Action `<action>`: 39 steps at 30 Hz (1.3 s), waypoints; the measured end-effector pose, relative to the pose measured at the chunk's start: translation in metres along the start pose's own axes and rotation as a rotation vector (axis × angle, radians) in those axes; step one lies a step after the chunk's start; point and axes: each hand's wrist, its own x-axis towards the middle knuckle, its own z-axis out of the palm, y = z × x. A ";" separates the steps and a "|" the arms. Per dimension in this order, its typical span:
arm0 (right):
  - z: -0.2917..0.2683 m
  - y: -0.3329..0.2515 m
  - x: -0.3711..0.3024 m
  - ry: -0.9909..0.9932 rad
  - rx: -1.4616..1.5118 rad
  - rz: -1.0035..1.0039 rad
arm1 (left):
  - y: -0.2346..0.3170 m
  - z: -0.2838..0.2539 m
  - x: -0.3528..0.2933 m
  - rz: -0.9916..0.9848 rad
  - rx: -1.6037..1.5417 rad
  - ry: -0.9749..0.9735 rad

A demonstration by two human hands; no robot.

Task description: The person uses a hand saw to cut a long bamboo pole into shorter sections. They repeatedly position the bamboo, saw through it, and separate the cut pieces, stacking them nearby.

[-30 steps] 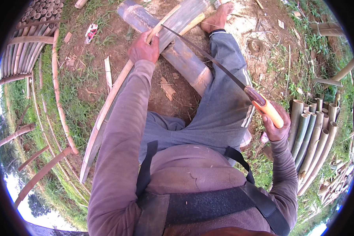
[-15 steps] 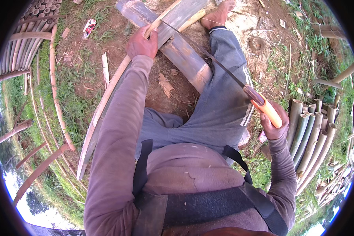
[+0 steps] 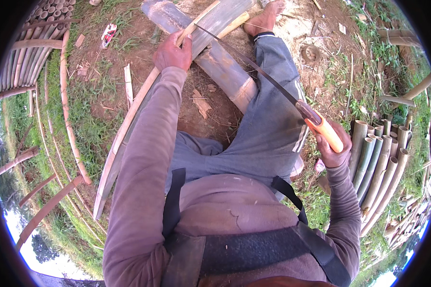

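My left hand (image 3: 173,51) is closed round a long, pale split bamboo strip (image 3: 134,107), near its far end. The strip runs back past my left forearm and lies against a wider grey-green bamboo piece (image 3: 225,20). In my right hand (image 3: 337,149) is the orange handle of a handsaw (image 3: 326,134). Its narrow dark blade slants up and left across my leg, with the tip by the strip just right of my left hand. Under these, a broad bamboo length (image 3: 229,79) lies crosswise on the ground. Whether the teeth touch the strip I cannot tell.
My bare foot (image 3: 268,16) rests beside the crossed bamboo. Cut bamboo poles (image 3: 380,162) stand bundled at the right, and more are stacked on a rack (image 3: 31,60) at the far left. Wood chips (image 3: 201,104) and a red-white packet (image 3: 108,36) lie on the soil.
Hardly anything differs. The saw and my right hand have stayed almost in place, and my left hand keeps its hold on the strip. The view has shifted very slightly.
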 end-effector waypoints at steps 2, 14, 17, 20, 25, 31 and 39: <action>-0.001 -0.008 -0.004 -0.016 0.039 0.132 | -0.006 -0.003 0.002 0.034 -0.008 0.010; -0.012 -0.033 -0.075 0.304 0.488 0.213 | -0.133 -0.159 -0.199 0.310 -0.051 -0.191; 0.023 -0.035 -0.057 0.283 0.455 0.185 | -0.197 -0.200 -0.274 0.273 0.122 -0.169; 0.060 -0.054 -0.011 0.243 0.461 0.136 | -0.269 -0.227 -0.330 0.141 0.237 -0.181; 0.105 -0.055 0.056 0.163 0.402 0.068 | -0.232 -0.220 -0.305 0.158 0.258 -0.013; 0.132 -0.045 0.082 0.172 0.242 0.022 | -0.071 -0.094 -0.132 0.231 -0.217 0.175; 0.125 -0.058 0.092 0.094 0.161 -0.022 | 0.017 -0.006 0.033 -0.377 -0.166 -0.288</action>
